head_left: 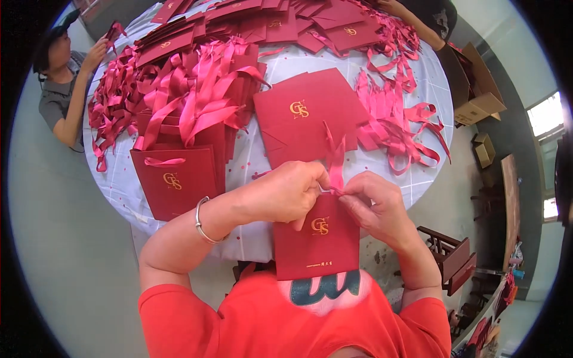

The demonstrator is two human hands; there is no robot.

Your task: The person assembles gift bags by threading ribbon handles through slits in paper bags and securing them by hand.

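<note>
A dark red paper gift bag (316, 253) with a gold emblem hangs upright over the table's near edge, close to my chest. At its top edge, my left hand (298, 188) and my right hand (376, 203) meet, both with fingers pinched. Between them is a pink satin ribbon (336, 167), its loose length lying up and away from me. Exactly where the ribbon enters the bag is hidden by my fingers. Just beyond lie flat red bags (298, 131) without visible ribbons. To the left stands a row of bags (179, 185) with pink ribbon handles.
Loose pink ribbons (394, 128) are spread at the right of the round, white-covered table (433, 101). More bags (274, 27) pile up at the back. One person (62, 89) works at the left, another (433, 18) at the back right, near a cardboard box (477, 89).
</note>
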